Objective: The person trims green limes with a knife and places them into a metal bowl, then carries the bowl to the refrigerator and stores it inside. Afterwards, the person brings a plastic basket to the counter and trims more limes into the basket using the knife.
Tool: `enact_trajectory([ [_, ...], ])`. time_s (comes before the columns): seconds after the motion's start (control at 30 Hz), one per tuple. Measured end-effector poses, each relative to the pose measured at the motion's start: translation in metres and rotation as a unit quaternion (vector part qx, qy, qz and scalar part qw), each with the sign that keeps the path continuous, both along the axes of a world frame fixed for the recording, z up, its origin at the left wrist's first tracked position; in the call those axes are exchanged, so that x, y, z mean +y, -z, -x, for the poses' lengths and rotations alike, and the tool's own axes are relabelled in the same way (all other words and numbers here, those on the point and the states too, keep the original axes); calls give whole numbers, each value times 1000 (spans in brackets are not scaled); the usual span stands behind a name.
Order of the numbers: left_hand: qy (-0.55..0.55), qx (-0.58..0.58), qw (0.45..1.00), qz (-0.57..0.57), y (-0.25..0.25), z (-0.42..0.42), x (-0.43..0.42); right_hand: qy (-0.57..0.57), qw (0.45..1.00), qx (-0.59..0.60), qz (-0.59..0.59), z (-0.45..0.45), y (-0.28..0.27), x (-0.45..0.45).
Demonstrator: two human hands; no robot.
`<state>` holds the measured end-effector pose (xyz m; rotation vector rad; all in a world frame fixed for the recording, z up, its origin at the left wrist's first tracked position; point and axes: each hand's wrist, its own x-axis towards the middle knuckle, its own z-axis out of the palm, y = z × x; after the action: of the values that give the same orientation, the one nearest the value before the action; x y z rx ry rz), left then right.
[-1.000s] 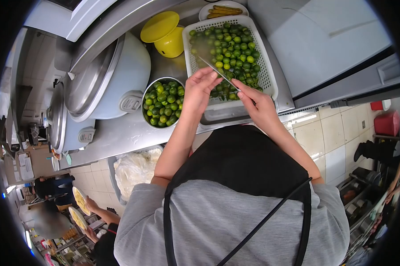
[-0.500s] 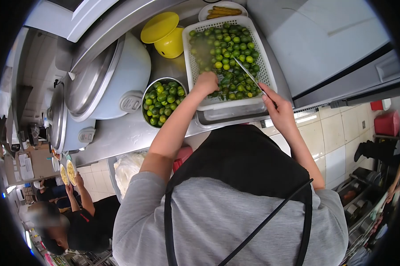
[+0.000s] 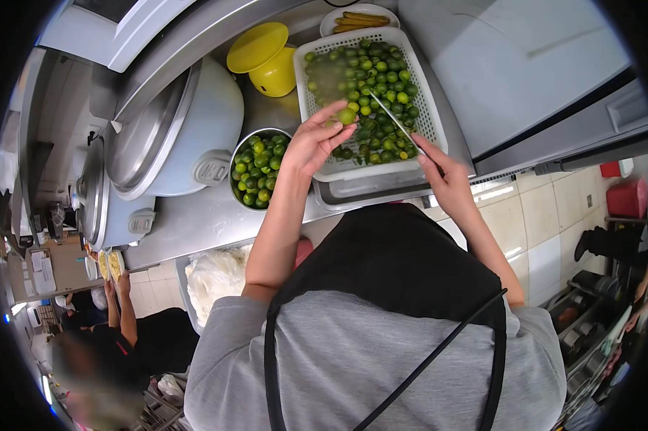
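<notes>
my left hand [image 3: 314, 145] pinches one lime [image 3: 346, 116] between thumb and fingers, at the upper middle of the frame, over the left part of the white basket [image 3: 434, 95]. my right hand [image 3: 449, 184], right of centre, is closed around the knife [image 3: 394, 119], its blade slanting up and left over the loose limes [image 3: 383, 77] in the basket; whether the tip touches them i cannot tell. the lime and blade are apart, though near. the pinch is only at my fingertips, so a wet or rolling skin could let the lime slip down among the others. bringing blade and lime together with my fingertips this exposed could nick me, should the edge skid on the rind; which way the edge faces, i can't make out. left of the basket, the bowl [image 3: 268, 131] of limes is heaped, so a lime dropped carelessly there might roll off onto the counter [image 3: 187, 221].
</notes>
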<state>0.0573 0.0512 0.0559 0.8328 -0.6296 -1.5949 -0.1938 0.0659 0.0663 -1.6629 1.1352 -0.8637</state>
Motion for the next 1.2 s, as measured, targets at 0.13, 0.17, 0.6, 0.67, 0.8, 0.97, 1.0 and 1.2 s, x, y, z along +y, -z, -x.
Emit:
enact_trajectory([
  [0.13, -26, 27, 999, 7, 1, 1, 3, -32, 997, -39, 50, -17, 5, 1],
  [0.17, -34, 22, 999, 17, 5, 0, 3, -32, 997, -39, 50, -20, 5, 2],
  [0.6, -72, -56, 994, 65, 6, 15, 2, -32, 994, 19, 105, -26, 13, 2],
  [0.67, -34, -55, 997, 52, -7, 37, 14, -13, 990, 42, 131, -25, 16, -9],
  [0.8, -49, -35, 997, 52, -6, 37, 9, 16, 995, 26, 93, -23, 5, -16],
  [0.97, -142, -104, 982, 71, -7, 22, 4, -40, 995, -28, 92, -19, -1, 9],
  [1.0, -147, -111, 980, 81, -7, 22, 4, -53, 995, -27, 75, -18, -1, 13],
  [1.2, -168, -169, 965, 111, -1, 29, 4, -44, 996, -7, 80, -20, 0, 13],
])
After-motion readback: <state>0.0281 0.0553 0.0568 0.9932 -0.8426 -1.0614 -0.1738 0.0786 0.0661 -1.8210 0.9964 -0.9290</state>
